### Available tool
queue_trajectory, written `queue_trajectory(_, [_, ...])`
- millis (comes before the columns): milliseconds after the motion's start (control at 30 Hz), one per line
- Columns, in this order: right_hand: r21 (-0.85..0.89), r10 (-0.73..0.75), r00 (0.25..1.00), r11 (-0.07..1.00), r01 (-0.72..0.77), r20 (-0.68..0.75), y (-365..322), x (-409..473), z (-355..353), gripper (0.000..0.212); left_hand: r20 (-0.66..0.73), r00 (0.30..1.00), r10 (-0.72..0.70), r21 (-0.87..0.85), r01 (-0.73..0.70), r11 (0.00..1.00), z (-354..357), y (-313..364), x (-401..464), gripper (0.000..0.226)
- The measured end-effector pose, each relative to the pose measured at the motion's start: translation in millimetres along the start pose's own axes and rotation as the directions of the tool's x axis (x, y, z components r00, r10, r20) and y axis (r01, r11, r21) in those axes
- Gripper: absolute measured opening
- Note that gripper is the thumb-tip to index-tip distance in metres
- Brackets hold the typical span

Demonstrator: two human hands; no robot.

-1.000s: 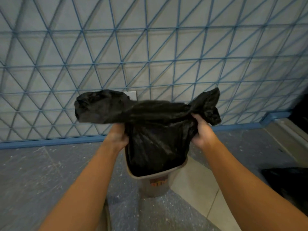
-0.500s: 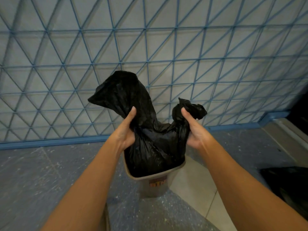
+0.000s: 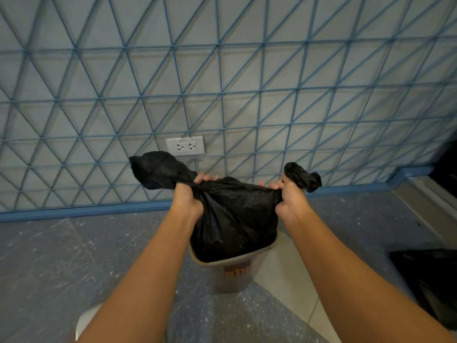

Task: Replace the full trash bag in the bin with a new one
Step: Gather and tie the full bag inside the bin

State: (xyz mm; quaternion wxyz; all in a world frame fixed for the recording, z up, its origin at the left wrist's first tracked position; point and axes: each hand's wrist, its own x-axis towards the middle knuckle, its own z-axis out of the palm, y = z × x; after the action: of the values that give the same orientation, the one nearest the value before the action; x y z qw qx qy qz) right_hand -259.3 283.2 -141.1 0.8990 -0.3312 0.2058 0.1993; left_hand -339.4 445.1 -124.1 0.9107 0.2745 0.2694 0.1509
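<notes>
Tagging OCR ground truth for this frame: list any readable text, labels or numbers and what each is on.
Orange label on the front of the bin: bold letters, top cut off by the rim and blurred, not readable.
Wall outlet: small mark on the upper edge, too small to read.
Black trash bag: no print visible.
Nothing else carries text.

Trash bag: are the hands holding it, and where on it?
Yes. The left hand and right hand each grip a bunched top corner of the black trash bag, pulled apart sideways. Its lower body sits in the bin.
</notes>
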Motion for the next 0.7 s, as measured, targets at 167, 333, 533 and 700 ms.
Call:
queue_trajectory(167, [-0.039, -0.017, 0.996, 0.999, 0.021, 0.087, 7, -7, 7, 0.036, 0.114, 0.990, 0.079, 0.203, -0.101, 0.974, -6, -8, -4, 0.059])
queue_trajectory(333, [-0.224, -0.082, 0.985, 0.968, 0.115, 0.152, 16, -8, 14, 0.028, -0.011, 0.977, 0.214, 0.541, -0.175, 0.823, -23, -31, 5, 0.048])
queue_trajectory(533, [-0.628, -0.194, 0.975, 0.746, 0.220, 0.112, 40, -8, -13, 0.042, -0.123, 0.965, 0.232, 0.442, -0.156, 0.883, -16, -38, 15, 0.045])
queue_trajectory(700, [-0.418, -0.064, 0.988, 0.901, 0.116, 0.138, 34, -4, 4, 0.035, -0.095, 0.989, 0.115, 0.234, -0.090, 0.968, -13, -38, 18, 0.081])
